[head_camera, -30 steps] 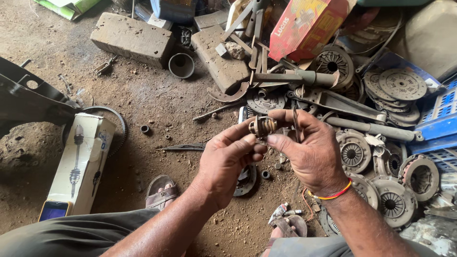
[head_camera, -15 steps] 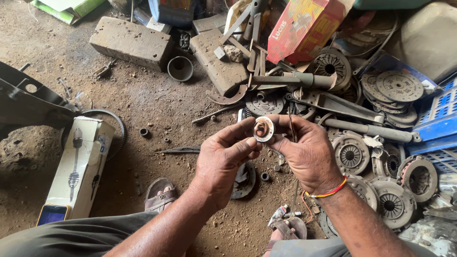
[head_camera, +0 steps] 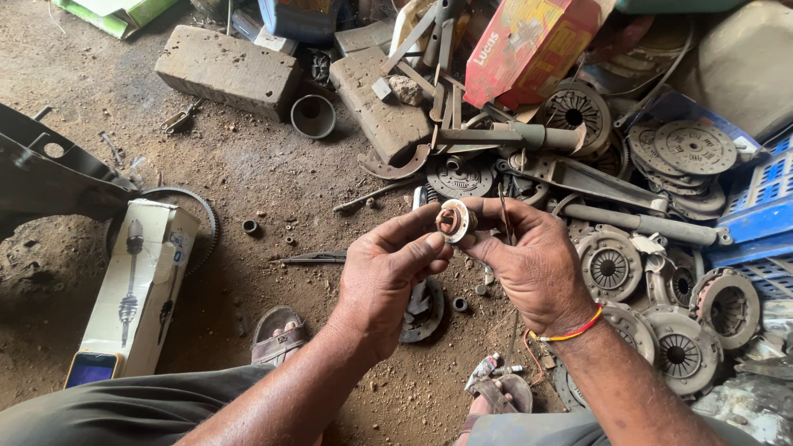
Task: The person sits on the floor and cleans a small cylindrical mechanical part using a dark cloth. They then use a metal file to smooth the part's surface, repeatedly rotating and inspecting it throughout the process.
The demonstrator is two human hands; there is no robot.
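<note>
Left hand [head_camera: 388, 277] and right hand [head_camera: 533, 268] pinch a small round metal bearing part [head_camera: 454, 220] together above clutch plates [head_camera: 611, 268] on the dirt floor [head_camera: 248, 182].

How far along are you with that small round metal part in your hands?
Done: the small round rusty metal part is off the dirt floor, up at the fingertips. In hand: left hand and right hand pinch it together, hollow face towards the camera. Left: nothing is fitted onto it; the grey clutch plates lie untouched at the right.
</note>
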